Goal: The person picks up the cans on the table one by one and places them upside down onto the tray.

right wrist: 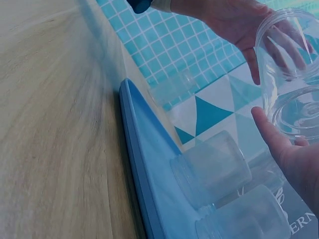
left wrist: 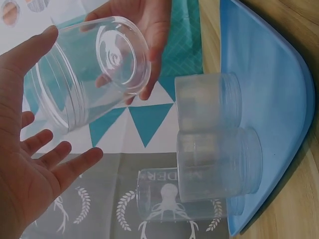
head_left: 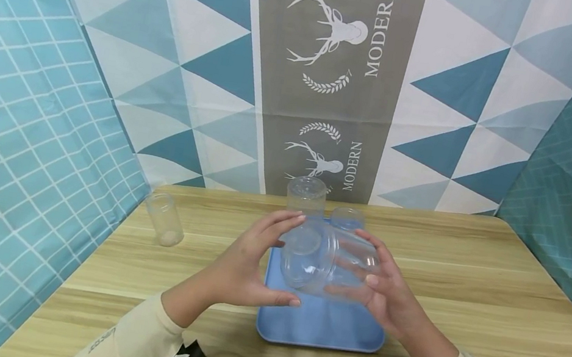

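A clear plastic jar (head_left: 308, 268) is held tilted on its side above the blue tray (head_left: 318, 333). My right hand (head_left: 385, 292) grips it at the base end, fingers spread behind the clear wall and thumb on the near side. At the threaded mouth end is my left hand (head_left: 248, 265), its fingers and thumb spread wide. In the left wrist view the left thumb overlaps the jar's rim, while the other fingers stand apart from it. No lid shows on the jar.
More clear jars stand on the tray, including a frosted-looking jar (left wrist: 219, 164) with its threaded end down and another jar (left wrist: 207, 102) beside it. A tall jar (head_left: 307, 194) stands at the back. Another clear jar (head_left: 165, 220) is on the wooden table at the far left.
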Demonstrator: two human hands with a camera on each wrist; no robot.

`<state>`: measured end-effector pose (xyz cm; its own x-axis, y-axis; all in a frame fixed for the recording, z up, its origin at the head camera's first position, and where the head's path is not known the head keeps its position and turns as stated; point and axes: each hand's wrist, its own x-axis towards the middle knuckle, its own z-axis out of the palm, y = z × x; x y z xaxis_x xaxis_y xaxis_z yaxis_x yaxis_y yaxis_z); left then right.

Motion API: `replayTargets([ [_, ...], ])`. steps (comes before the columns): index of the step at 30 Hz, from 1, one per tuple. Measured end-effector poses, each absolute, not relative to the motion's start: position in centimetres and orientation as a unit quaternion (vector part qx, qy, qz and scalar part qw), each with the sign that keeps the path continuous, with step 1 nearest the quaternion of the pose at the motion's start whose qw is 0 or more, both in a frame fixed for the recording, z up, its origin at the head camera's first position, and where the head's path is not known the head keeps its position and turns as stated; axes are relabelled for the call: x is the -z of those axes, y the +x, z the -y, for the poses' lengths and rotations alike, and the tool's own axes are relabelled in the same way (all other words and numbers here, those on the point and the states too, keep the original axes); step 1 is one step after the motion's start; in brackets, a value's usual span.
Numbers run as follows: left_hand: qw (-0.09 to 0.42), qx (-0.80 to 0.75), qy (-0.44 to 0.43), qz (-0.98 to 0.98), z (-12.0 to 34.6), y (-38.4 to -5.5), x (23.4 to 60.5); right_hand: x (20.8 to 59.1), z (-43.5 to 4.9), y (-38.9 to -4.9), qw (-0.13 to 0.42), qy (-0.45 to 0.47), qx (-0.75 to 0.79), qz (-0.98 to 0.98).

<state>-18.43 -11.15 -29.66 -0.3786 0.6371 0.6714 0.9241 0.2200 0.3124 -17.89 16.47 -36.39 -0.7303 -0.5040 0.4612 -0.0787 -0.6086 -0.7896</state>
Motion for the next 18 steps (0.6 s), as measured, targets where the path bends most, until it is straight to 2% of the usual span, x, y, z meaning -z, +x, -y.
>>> replayTargets([
  [9, 0.198, 0.352, -0.495, 0.769, 11.5, -18.4, 30.0, 36.3, -17.5, -17.8, 0.136, -0.331, 0.845, -0.397],
  [18, 0.200, 0.369, -0.473, 0.775, 12.3, -18.5, 31.0, 35.9, -18.9, -17.8, 0.117, -0.341, 0.838, -0.410],
])
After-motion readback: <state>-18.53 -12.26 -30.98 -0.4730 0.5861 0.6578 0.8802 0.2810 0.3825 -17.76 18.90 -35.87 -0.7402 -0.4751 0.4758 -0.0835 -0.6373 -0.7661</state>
